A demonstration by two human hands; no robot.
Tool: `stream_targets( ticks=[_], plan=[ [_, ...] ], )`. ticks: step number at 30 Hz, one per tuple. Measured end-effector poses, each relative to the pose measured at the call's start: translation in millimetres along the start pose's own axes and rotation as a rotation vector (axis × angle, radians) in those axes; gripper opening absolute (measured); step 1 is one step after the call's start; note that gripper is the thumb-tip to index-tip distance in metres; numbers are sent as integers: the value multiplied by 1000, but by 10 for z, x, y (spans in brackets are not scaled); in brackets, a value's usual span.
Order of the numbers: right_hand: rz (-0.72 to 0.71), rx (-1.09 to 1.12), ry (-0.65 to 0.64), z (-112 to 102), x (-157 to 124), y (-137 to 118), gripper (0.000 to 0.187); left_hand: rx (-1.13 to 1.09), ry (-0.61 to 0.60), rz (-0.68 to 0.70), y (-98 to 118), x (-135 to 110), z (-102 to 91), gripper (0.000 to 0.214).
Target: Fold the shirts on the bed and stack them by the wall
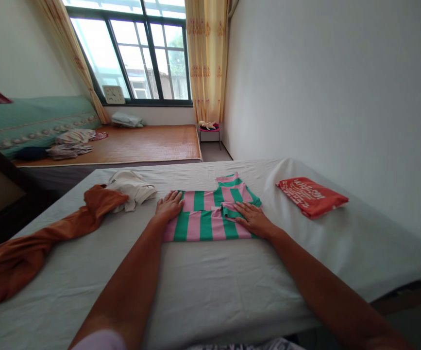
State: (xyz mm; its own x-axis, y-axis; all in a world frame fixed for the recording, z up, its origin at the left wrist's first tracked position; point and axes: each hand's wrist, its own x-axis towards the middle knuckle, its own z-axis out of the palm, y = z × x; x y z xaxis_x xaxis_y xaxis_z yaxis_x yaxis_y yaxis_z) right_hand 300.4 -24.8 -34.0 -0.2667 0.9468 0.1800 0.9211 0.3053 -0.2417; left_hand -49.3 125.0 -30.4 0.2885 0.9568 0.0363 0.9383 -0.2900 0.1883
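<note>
A pink and green striped shirt (206, 226) lies partly folded on a bed or table covered with a white sheet (210, 287). My left hand (169, 206) rests flat on the shirt's left edge, fingers stretched out. On its right side, near a folded-over sleeve, my right hand (254, 219) lies flat with its fingers spread. One part of the shirt sticks out at the upper right, away from me. Neither hand grips the cloth. The fabric under my palms is hidden.
To the left lie a rust-brown garment (60, 231) and a crumpled cream garment (132, 188). A folded red garment (310, 195) with white lettering sits at the right, near the white wall (341, 87). Beyond stands another bed (152, 143) with clothes on it, below a window.
</note>
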Motion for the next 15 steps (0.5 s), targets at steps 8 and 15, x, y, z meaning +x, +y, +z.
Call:
stream_targets(
  ticks=[8, 15],
  plan=[
    [8, 24, -91, -92, 135, 0, 58, -119, 216, -50, -375, 125, 65, 45],
    [136, 169, -3, -545, 1004, 529, 30, -197, 197, -48, -443, 283, 38, 55]
  ],
)
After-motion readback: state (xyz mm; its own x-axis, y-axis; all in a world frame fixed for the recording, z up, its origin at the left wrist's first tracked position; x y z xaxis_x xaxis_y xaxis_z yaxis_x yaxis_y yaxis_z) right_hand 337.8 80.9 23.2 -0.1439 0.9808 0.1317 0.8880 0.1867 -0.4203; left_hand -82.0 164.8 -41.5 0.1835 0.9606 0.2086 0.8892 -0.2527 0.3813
